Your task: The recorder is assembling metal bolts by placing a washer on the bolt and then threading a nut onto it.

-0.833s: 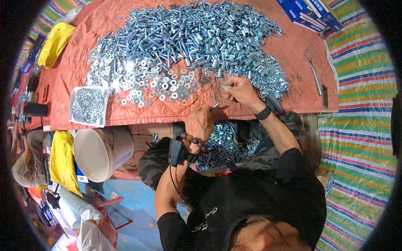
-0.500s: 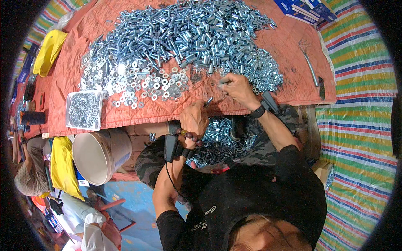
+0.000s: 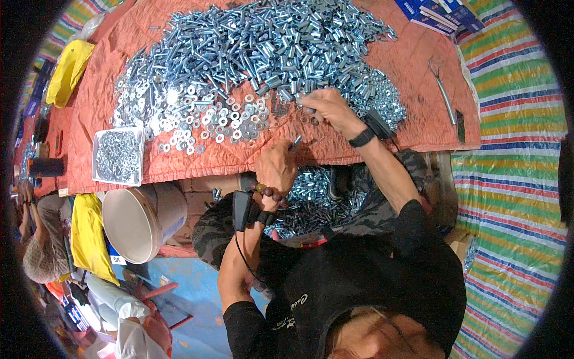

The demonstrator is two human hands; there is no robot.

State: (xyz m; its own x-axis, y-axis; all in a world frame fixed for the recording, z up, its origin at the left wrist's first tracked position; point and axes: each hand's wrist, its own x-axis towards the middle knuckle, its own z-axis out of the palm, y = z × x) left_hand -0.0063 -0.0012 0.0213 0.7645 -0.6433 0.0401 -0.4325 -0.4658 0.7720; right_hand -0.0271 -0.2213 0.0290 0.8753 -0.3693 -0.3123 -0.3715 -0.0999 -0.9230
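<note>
My left hand [image 3: 276,166] is closed at the front edge of the red quilted cloth [image 3: 412,78]. From its fingers sticks the tip of a small metal bolt [image 3: 297,141]. My right hand [image 3: 330,109] is pinched at the near edge of the heap of metal sleeves [image 3: 311,66]; whatever sits between its fingertips is too small to make out. Left of it spread loose flat washers [image 3: 233,116], with long bolts [image 3: 209,51] heaped behind them. To the right of my right hand lies a heap of small nuts [image 3: 385,102].
A white tray of small rings [image 3: 143,157] stands at the cloth's front left, above a white bucket [image 3: 128,224]. Below the edge, finished-looking metal pieces [image 3: 314,185] lie between my legs. A wire-ended tool [image 3: 443,96] and blue boxes [image 3: 439,15] are at right. Another person [image 3: 45,257] sits at far left.
My right hand has moved away from me and slightly left, to the edge of the sleeve heap. My left hand stays nearly in place with the bolt.
</note>
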